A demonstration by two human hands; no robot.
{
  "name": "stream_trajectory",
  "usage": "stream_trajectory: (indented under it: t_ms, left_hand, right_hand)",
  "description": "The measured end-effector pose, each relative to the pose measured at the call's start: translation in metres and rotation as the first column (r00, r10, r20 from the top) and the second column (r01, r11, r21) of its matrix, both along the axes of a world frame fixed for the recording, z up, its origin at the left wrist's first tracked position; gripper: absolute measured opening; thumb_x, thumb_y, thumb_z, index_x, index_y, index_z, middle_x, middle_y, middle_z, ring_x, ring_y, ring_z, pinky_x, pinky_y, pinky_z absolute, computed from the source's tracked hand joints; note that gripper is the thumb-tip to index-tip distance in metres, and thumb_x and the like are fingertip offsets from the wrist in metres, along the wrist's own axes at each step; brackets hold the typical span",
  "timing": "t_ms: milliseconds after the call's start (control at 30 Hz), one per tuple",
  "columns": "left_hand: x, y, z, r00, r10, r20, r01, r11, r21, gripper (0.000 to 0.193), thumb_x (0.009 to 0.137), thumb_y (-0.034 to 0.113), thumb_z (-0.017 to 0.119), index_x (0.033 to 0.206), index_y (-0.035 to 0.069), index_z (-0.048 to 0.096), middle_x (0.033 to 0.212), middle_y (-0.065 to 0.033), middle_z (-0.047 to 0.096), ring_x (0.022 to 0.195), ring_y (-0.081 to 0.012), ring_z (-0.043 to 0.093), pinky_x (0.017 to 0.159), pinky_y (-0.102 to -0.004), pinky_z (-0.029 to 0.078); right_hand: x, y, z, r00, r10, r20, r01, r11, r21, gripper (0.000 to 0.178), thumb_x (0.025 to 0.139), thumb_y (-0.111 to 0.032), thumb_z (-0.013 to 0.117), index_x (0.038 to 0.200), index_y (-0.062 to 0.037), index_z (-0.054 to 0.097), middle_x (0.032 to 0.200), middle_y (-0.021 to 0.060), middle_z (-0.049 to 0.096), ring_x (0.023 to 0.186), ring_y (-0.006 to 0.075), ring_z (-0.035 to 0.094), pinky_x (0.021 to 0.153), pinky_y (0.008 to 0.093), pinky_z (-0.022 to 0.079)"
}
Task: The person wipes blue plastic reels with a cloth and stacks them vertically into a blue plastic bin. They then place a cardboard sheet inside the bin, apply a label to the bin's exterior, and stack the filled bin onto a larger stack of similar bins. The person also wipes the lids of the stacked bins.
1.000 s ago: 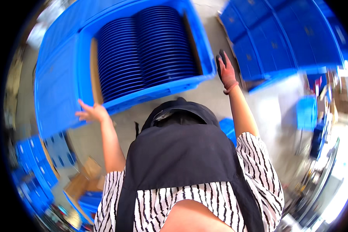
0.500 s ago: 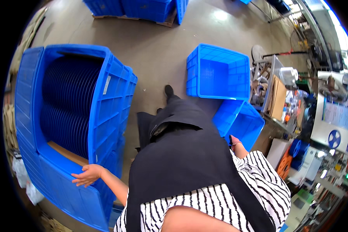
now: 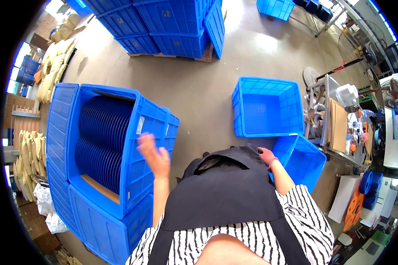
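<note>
- Head view: bare left hand (image 3: 155,158), fingers spread and slightly blurred, palm empty; grip loose, holding nothing
- Left hand appears in front of the ribbed side wall of a large blue plastic crate (image 3: 137,176); whether skin meets plastic cannot be told
- Dark blue thin round discs (image 3: 99,160) stand on edge inside this crate, packed close in two side-by-side rows; a brown cardboard strip (image 3: 99,187) lies along the near end
- Flat-lidded blue plastic crate (image 3: 97,216) adjoins it on the near side
- Right hand (image 3: 266,157), in a pinkish glove, sits at the edge of the black cloth apron (image 3: 221,194); fingertips partly hidden, so grip cannot be told
- Nearest to right hand: a tilted open blue plastic crate (image 3: 308,165), its upper edge meeting an upright open blue plastic crate (image 3: 262,115)
- Farther off, stacked blue plastic crates (image 3: 174,22) on a wooden pallet (image 3: 203,56), a blue flat panel (image 3: 215,28) leaning against them
- Far right: orange plastic spool (image 3: 353,210) beside blue plastic spools (image 3: 365,182)
</note>
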State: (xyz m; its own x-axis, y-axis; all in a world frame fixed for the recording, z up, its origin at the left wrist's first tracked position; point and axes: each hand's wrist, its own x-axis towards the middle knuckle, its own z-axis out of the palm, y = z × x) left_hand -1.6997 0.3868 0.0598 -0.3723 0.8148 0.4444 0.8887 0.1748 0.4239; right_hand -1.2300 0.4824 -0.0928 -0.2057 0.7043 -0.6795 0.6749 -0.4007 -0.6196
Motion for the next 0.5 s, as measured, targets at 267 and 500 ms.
stream_trajectory:
  t_ms: [267, 500]
  left_hand:
    - [0.02, 0.023, -0.067, 0.797, -0.301, 0.524, 0.6, 0.499, -0.625, 0.054, 0.089, 0.014, 0.054, 0.142, 0.01, 0.042, 0.142, -0.0212, 0.045, 0.13, -0.0371, 0.045, 0.106, -0.0479, 0.039]
    - [-0.008, 0.084, -0.097, 0.865, -0.188, 0.465, 0.486, 0.539, -0.688, 0.051, 0.089, 0.016, 0.056, 0.139, 0.007, 0.045, 0.138, -0.0226, 0.05, 0.123, -0.0388, 0.051, 0.102, -0.0442, 0.043]
  right_hand:
    - [0.064, -0.043, -0.075, 0.987, 0.008, 0.158, 0.01, 0.994, -0.112, 0.048, 0.084, -0.038, 0.062, 0.124, -0.0098, 0.059, 0.121, 0.018, 0.062, 0.113, 0.0333, 0.059, 0.092, 0.0356, 0.047]
    - [0.101, 0.065, -0.09, 0.926, 0.019, 0.378, 0.135, 0.916, -0.377, 0.049, 0.085, -0.036, 0.058, 0.13, -0.0151, 0.056, 0.134, 0.0161, 0.055, 0.123, 0.0364, 0.052, 0.096, 0.039, 0.046]
